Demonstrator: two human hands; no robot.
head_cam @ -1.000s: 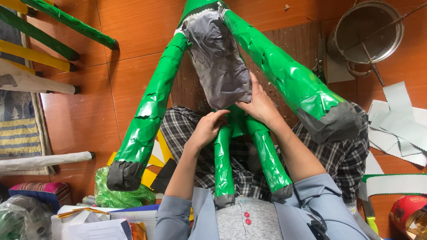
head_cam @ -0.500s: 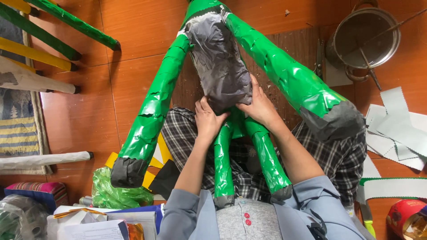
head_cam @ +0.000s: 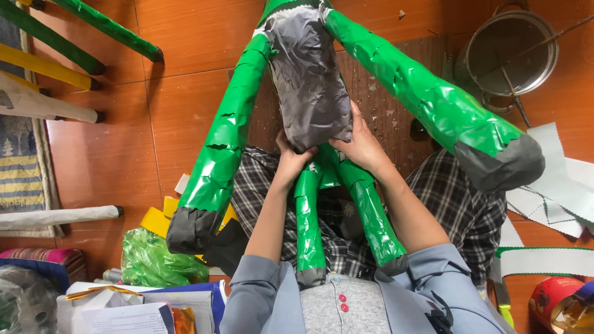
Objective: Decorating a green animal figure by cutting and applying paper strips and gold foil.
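Observation:
A large paper figure lies across my lap, with a grey paper body (head_cam: 309, 80) and several legs wrapped in shiny green foil (head_cam: 427, 99), each ending in a grey tip (head_cam: 501, 164). My left hand (head_cam: 291, 162) presses against the lower left edge of the grey body. My right hand (head_cam: 362, 145) cups the body's lower right edge, fingers spread along the paper. Two shorter green legs (head_cam: 308, 216) run down between my forearms toward my chest.
A metal pot (head_cam: 510, 52) with a stick in it stands at the upper right. White paper strips (head_cam: 557, 179) lie right of my knee. A green plastic bag (head_cam: 154, 260), papers and a red tin (head_cam: 550, 300) sit near me. Coloured sticks (head_cam: 55, 68) lean at left.
My left hand has slid up from below the body to press on its lower left edge. My right hand stays on the body. The view has shifted slightly.

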